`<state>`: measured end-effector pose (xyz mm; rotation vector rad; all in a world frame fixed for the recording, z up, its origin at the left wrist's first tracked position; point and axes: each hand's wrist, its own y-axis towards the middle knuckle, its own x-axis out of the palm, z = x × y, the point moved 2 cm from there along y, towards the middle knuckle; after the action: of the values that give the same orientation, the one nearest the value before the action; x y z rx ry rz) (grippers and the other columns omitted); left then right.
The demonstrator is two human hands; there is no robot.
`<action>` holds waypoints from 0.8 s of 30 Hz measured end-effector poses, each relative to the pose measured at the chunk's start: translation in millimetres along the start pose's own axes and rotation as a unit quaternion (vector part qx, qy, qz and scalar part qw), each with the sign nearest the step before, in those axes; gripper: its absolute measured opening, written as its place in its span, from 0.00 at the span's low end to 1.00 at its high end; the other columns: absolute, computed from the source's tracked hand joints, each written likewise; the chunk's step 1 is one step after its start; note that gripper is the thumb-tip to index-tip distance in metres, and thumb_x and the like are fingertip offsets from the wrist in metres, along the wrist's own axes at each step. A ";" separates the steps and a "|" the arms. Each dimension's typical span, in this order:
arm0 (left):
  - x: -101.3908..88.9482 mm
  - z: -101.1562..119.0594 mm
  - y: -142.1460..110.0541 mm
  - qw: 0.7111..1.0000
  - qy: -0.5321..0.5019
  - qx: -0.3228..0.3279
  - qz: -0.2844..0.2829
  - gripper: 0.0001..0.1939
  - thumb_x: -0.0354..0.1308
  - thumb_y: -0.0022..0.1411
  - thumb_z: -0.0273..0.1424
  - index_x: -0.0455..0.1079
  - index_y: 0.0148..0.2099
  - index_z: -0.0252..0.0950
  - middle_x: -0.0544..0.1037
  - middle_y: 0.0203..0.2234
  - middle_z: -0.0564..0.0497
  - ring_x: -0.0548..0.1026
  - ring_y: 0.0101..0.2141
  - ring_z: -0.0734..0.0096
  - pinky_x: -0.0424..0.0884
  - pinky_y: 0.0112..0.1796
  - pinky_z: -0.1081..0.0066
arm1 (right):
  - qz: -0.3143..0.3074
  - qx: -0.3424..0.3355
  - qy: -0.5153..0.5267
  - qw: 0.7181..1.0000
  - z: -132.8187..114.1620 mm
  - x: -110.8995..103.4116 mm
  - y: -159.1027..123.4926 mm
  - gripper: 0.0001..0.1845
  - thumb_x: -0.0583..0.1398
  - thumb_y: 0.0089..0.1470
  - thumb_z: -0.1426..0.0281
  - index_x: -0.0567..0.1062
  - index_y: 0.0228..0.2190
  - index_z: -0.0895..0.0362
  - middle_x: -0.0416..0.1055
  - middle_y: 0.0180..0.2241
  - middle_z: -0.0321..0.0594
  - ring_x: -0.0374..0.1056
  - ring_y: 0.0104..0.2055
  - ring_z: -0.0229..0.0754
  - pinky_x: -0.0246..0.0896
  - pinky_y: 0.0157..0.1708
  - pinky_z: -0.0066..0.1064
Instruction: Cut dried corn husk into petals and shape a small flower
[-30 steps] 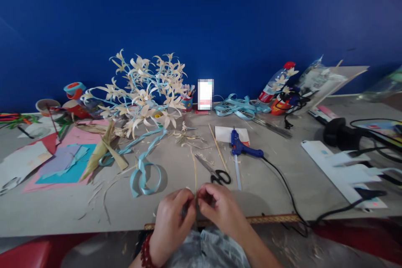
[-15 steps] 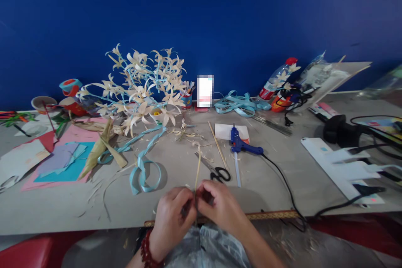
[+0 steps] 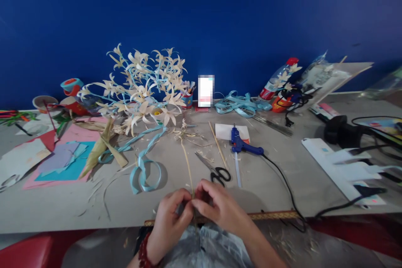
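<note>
At the table's front edge, my left hand (image 3: 174,215) and my right hand (image 3: 218,203) meet, fingertips pinched together around a thin, pale, straw-like strip (image 3: 187,161). The strip stands up from my fingers and leans left toward the table's middle; its lower end hangs below my hands. Just beyond my right hand lie black-handled scissors (image 3: 216,171), blades pointing away to the left. A looped light-blue ribbon (image 3: 145,176) rests ahead of my left hand. Farther back, pale husk-like flowers on blue stems (image 3: 141,88) stand in a large bunch.
A blue glue gun (image 3: 238,140) with a black cord lies right of the scissors, near a thin stick (image 3: 219,144). Dried husk (image 3: 96,155) and coloured paper (image 3: 67,165) cover the left side. A white power strip (image 3: 329,171) with plugs sits at right. A lit phone (image 3: 205,91) stands at the back.
The strip's upper part has swung left and now reaches farther from my hands. My hands stay pinched together at nearly the same spot.
</note>
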<state>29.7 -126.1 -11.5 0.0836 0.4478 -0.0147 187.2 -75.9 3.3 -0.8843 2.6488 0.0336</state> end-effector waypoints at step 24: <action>5.3 -1.7 -0.2 1.000 -0.025 -0.005 -0.002 0.08 0.50 0.59 0.23 0.64 0.28 0.36 0.70 0.21 0.55 0.68 0.24 0.74 0.62 0.28 0.77 | -0.065 0.021 0.094 0.993 7.8 -2.6 0.7 0.03 0.55 0.57 0.71 0.67 0.30 0.56 0.63 0.24 0.30 0.61 0.24 0.33 0.54 0.24 0.22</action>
<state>33.7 -126.1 -15.4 0.0717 0.3978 -0.0188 191.2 -72.9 -3.3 -1.0915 2.7446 -0.1435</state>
